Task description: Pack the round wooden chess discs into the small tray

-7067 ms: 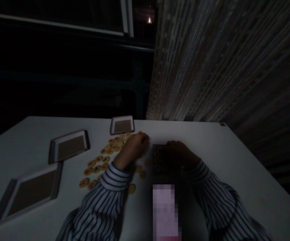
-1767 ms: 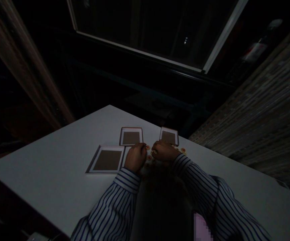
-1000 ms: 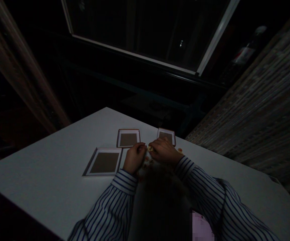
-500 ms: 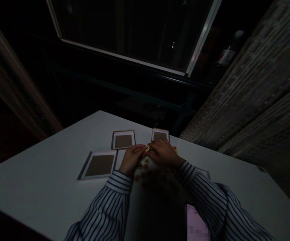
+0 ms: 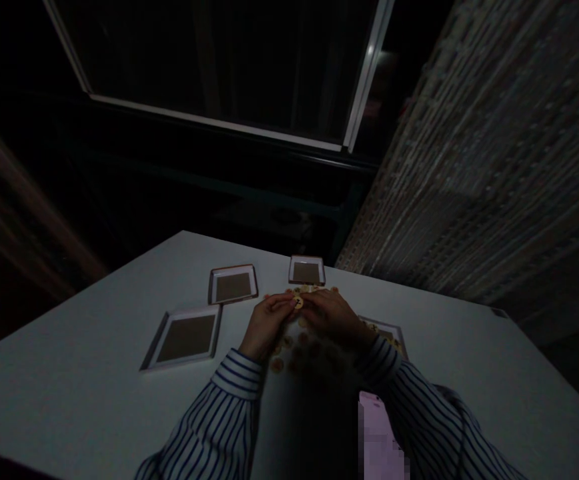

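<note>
Between the fingertips of both hands is a round Chinese chess piece (image 5: 298, 303), pale wood with a dark character on its face. My left hand (image 5: 265, 325) pinches its left edge between thumb and finger. Curled fingers of my right hand (image 5: 337, 316) close on the piece from the right. Below and around the hands, several more Chinese chess pieces (image 5: 277, 365) lie loose on the white table, many in deep shadow. Others (image 5: 305, 289) lie just beyond the fingers.
Three shallow trays with brown bottoms stand on the table (image 5: 99, 340): a large left tray (image 5: 218, 327), a smaller tray (image 5: 256, 280) behind it, and a far tray (image 5: 307, 258). A right tray (image 5: 403, 341) contains several pieces. A pink phone (image 5: 377, 427) lies near my right forearm.
The view has shifted, so the trays sit further left and the right tray's pieces now show. My right hand has come away from beside the far tray; the piece stays between my fingers.
</note>
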The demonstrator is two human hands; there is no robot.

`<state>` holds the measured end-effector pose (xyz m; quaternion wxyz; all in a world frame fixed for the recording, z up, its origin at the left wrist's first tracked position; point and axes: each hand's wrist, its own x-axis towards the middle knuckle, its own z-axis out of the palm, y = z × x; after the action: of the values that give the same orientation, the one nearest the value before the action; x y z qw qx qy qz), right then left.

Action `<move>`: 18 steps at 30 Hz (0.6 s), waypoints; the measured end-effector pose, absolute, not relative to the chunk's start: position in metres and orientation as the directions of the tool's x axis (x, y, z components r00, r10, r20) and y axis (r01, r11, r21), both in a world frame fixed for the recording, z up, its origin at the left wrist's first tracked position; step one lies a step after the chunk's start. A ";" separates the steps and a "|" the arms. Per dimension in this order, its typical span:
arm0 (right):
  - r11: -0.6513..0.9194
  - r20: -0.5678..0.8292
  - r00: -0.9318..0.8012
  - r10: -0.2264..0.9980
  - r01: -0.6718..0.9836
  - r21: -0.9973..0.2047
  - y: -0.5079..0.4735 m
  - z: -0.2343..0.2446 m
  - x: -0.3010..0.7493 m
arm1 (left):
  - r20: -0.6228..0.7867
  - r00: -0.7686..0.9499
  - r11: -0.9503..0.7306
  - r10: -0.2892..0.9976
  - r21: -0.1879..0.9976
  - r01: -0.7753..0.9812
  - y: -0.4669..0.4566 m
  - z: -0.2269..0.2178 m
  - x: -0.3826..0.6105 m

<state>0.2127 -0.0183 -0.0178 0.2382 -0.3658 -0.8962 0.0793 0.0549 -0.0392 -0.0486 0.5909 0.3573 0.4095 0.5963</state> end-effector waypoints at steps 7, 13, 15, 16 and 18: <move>0.676 0.374 -0.563 0.737 0.636 -0.374 -0.031 -0.021 0.239 | -0.079 0.023 0.082 0.997 0.933 -0.349 -0.053 -0.038 0.079; 0.668 0.430 -0.518 0.739 0.648 -0.366 -0.042 -0.027 0.262 | -0.092 0.089 0.118 0.992 0.923 -0.366 -0.061 -0.038 0.098; 0.668 0.441 -0.511 0.738 0.643 -0.375 -0.047 -0.029 0.271 | -0.110 0.103 0.140 0.989 0.925 -0.353 -0.062 -0.039 0.105; 0.666 0.446 -0.503 0.740 0.643 -0.379 -0.049 -0.031 0.275 | -0.123 0.107 0.153 0.987 0.927 -0.342 -0.063 -0.039 0.108; 0.654 0.455 -0.483 0.748 0.652 -0.383 -0.051 -0.035 0.283 | -0.135 0.118 0.166 0.984 0.933 -0.318 -0.063 -0.040 0.115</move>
<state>0.2832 -0.0510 -0.0353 0.3029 -0.4084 -0.8574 0.0793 0.1149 -0.0634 -0.0396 0.6358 0.3931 0.4231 0.5121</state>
